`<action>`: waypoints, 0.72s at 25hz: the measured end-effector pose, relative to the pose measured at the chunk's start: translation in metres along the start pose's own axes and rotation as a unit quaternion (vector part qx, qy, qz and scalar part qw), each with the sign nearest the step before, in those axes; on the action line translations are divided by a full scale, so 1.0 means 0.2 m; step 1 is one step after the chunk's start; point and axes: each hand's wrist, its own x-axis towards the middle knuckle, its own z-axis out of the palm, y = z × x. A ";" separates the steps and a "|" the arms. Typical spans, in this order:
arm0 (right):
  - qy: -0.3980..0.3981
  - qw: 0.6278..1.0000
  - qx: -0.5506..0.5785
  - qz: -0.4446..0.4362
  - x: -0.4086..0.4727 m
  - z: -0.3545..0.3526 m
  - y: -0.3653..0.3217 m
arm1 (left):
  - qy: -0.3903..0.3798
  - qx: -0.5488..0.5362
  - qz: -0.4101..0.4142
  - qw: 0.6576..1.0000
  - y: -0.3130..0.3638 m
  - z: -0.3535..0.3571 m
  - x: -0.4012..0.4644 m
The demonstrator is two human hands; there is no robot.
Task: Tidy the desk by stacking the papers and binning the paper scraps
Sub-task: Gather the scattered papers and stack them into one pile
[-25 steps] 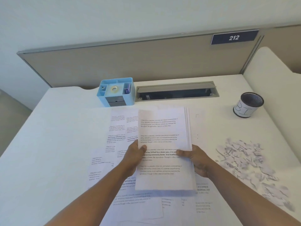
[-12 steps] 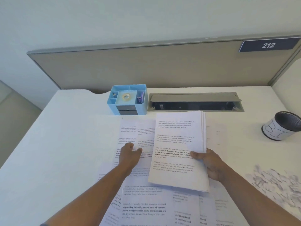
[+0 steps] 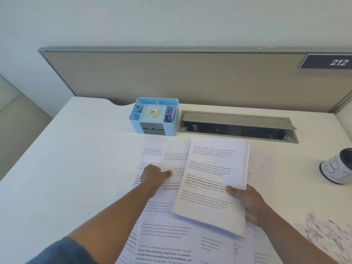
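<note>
Paper is light and floppy: right hand (image 3: 247, 203) pinches the stack (image 3: 211, 187) edge; left hand (image 3: 155, 175), fingers curled, presses a loose sheet (image 3: 171, 159).

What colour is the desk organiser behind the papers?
Light blue, with a grey drawer front; the organiser shows clearly in the head view.

Bare forearms, dark blue-grey sleeve (image 3: 62, 250) on left arm
</note>
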 end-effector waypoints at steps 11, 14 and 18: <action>-0.015 1.000 0.004 0.014 0.02 -0.03 0.00 | 0.000 -0.036 -0.022 0.999 -0.02 -0.03 0.01; -0.023 1.000 0.010 0.013 0.02 -0.03 0.00 | 0.089 0.018 0.032 0.995 -0.05 -0.04 -0.01; -0.028 1.000 0.008 0.010 0.03 -0.03 0.01 | 0.154 0.137 0.043 0.978 -0.06 -0.11 0.01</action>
